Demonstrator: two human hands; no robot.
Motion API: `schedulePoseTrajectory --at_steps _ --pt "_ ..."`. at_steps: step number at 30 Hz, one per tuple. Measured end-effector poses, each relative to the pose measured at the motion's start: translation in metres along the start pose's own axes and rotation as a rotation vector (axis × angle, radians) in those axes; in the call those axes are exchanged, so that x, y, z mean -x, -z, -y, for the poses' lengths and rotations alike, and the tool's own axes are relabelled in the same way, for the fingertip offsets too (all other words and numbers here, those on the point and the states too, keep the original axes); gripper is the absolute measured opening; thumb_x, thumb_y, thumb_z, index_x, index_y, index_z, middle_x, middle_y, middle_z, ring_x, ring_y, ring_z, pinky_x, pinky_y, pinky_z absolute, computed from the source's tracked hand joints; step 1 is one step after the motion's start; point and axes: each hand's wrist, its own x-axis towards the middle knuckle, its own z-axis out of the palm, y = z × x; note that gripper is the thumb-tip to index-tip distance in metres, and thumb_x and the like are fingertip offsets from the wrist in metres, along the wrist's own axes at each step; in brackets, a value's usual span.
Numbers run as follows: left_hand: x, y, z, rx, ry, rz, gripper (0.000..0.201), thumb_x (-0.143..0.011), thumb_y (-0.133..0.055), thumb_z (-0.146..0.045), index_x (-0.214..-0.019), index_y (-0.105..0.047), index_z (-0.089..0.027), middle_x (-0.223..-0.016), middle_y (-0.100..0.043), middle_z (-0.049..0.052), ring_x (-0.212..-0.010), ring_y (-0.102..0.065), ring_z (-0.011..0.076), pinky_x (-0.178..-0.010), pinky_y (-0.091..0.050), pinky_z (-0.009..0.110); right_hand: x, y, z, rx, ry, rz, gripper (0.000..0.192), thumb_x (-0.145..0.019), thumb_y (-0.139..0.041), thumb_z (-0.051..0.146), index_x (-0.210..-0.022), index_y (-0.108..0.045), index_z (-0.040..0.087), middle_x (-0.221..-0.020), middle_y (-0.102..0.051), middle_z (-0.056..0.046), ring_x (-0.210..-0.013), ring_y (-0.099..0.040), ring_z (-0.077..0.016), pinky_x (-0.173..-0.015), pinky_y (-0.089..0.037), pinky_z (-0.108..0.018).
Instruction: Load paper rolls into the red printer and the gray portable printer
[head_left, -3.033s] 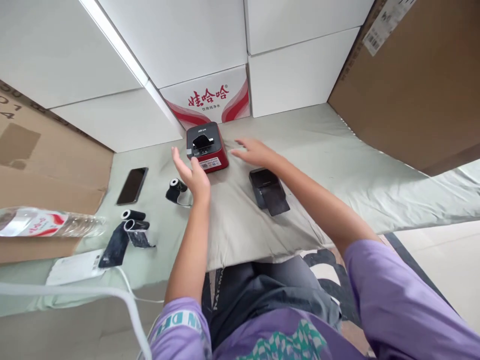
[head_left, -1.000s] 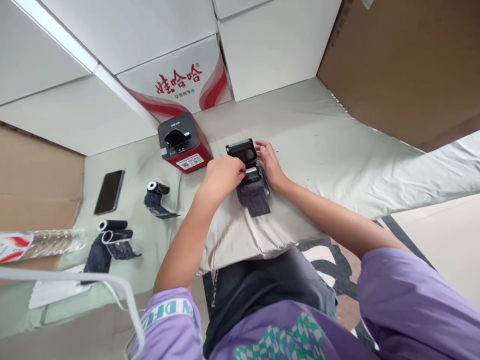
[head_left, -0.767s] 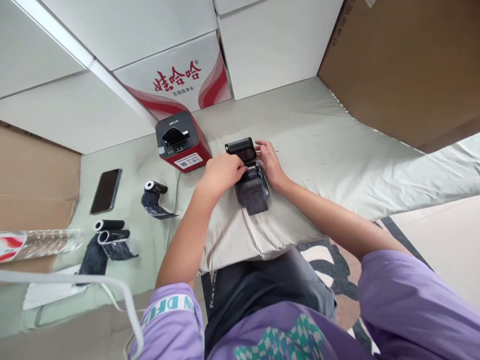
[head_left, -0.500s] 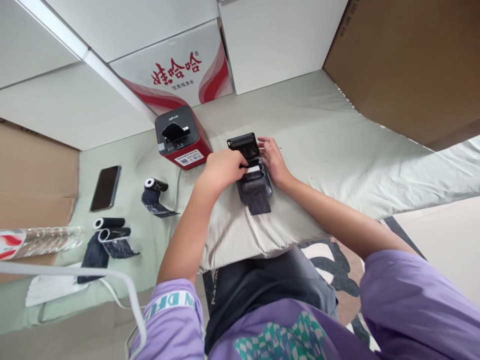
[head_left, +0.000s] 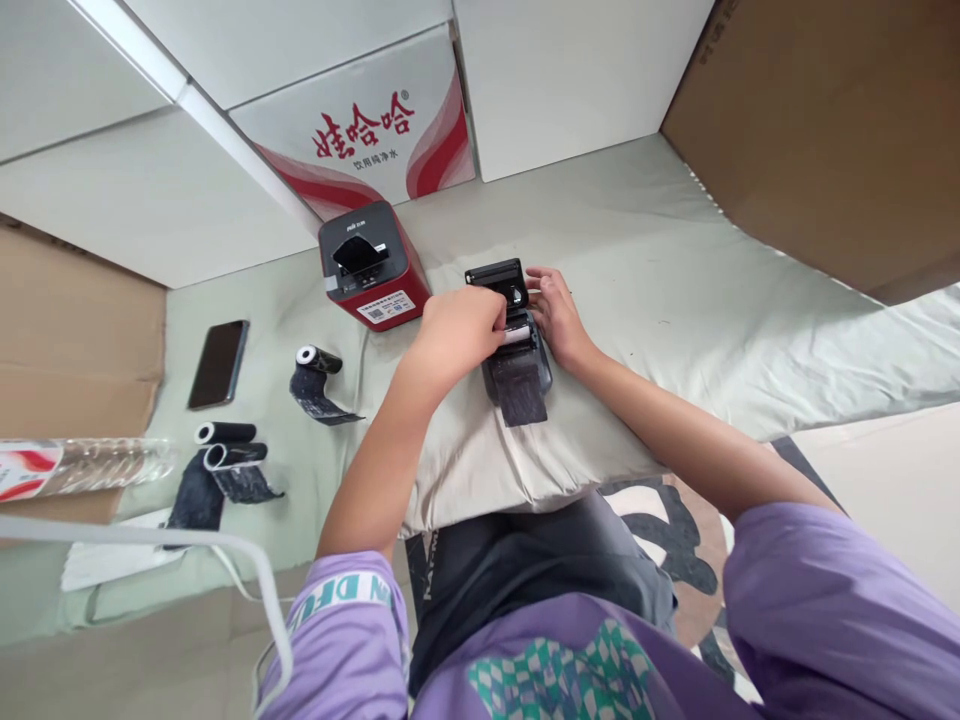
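Observation:
A small black printer lies on the pale green cloth with its lid raised at the far end. A dark strip of paper hangs out of its near side. My left hand rests over the printer's left side, fingers curled at the white paper roll in its bay. My right hand presses against the printer's right side, by the lid.
A red and black printer stands just to the left. Three dark paper rolls and a phone lie further left. A plastic water bottle lies at the left edge. White boxes and cardboard line the back.
Three seconds ago both hands hovered open by the red printer and the black printer was shut. Since then its lid was opened and both hands closed in on it; lately they hardly move.

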Motion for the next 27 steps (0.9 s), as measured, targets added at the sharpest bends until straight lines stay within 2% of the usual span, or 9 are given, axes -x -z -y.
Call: schedulePoseTrajectory --at_steps 2,5,8,11,14,18,22,27 --pt "0.007 0.012 -0.003 -0.055 -0.010 -0.019 0.017 -0.098 -0.065 -0.029 -0.102 -0.081 -0.024 -0.110 -0.077 0.009 -0.106 -0.071 0.0291 -0.094 -0.052 0.038 0.000 -0.001 0.001 -0.013 -0.002 -0.001 0.064 -0.090 -0.052 0.087 -0.122 -0.052 0.032 -0.118 -0.059 -0.004 -0.104 -0.065 -0.0203 -0.084 -0.062 -0.033" --pt "0.010 0.016 -0.004 -0.087 -0.002 -0.021 0.023 -0.099 -0.064 -0.027 -0.113 -0.082 -0.026 -0.112 -0.079 0.008 -0.110 -0.071 0.0298 -0.094 -0.053 0.038 0.000 -0.001 0.000 -0.032 0.011 0.016 0.064 -0.089 -0.055 0.087 -0.121 -0.053 0.033 -0.116 -0.059 -0.004 -0.102 -0.065 -0.0204 -0.082 -0.062 -0.033" --pt "0.004 0.008 -0.005 -0.094 0.004 0.063 0.021 -0.097 -0.069 -0.027 -0.112 -0.083 -0.025 -0.110 -0.079 0.008 -0.110 -0.072 0.0311 -0.092 -0.053 0.038 -0.001 0.001 -0.002 -0.045 0.019 0.029 0.062 -0.089 -0.056 0.086 -0.121 -0.053 0.033 -0.116 -0.059 -0.003 -0.101 -0.065 -0.0199 -0.081 -0.061 -0.033" --pt "-0.003 -0.003 -0.008 -0.126 -0.009 0.149 0.021 -0.094 -0.070 -0.023 -0.112 -0.082 -0.020 -0.117 -0.078 0.012 -0.110 -0.073 0.0325 -0.088 -0.054 0.037 -0.002 0.001 -0.002 -0.044 0.014 0.022 0.062 -0.089 -0.057 0.086 -0.121 -0.054 0.033 -0.116 -0.059 -0.003 -0.100 -0.065 -0.0194 -0.081 -0.062 -0.033" --pt "-0.008 -0.010 -0.010 -0.164 -0.005 0.172 0.025 -0.094 -0.065 -0.018 -0.114 -0.080 -0.016 -0.117 -0.077 0.016 -0.108 -0.073 0.0337 -0.084 -0.055 0.037 -0.001 0.001 -0.002 -0.037 0.004 0.008 0.062 -0.089 -0.056 0.086 -0.120 -0.054 0.032 -0.116 -0.060 -0.003 -0.100 -0.066 -0.0192 -0.082 -0.062 -0.033" --pt "-0.009 -0.010 -0.010 -0.184 -0.030 0.144 0.024 -0.094 -0.065 -0.018 -0.113 -0.079 -0.014 -0.114 -0.076 0.016 -0.107 -0.073 0.0337 -0.083 -0.055 0.037 -0.001 0.001 -0.002 -0.025 0.011 0.009 0.063 -0.089 -0.056 0.087 -0.119 -0.054 0.032 -0.115 -0.061 -0.003 -0.100 -0.066 -0.0190 -0.082 -0.063 -0.033" --pt "-0.004 -0.003 -0.008 -0.132 -0.040 0.096 0.017 -0.093 -0.070 -0.020 -0.107 -0.077 -0.016 -0.116 -0.073 0.014 -0.108 -0.072 0.0334 -0.088 -0.055 0.038 -0.002 0.002 -0.002 -0.012 0.023 0.027 0.064 -0.088 -0.056 0.088 -0.119 -0.054 0.032 -0.115 -0.062 -0.003 -0.098 -0.066 -0.0188 -0.080 -0.062 -0.032" --pt "0.016 0.022 0.002 0.105 -0.119 -0.084 0.017 -0.090 -0.076 -0.023 -0.106 -0.072 -0.021 -0.112 -0.071 0.007 -0.102 -0.072 0.0278 -0.091 -0.057 0.038 -0.002 0.003 -0.002 -0.015 0.011 0.019 0.063 -0.088 -0.057 0.087 -0.120 -0.056 0.033 -0.117 -0.063 -0.003 -0.100 -0.067 -0.0199 -0.079 -0.063 -0.033"
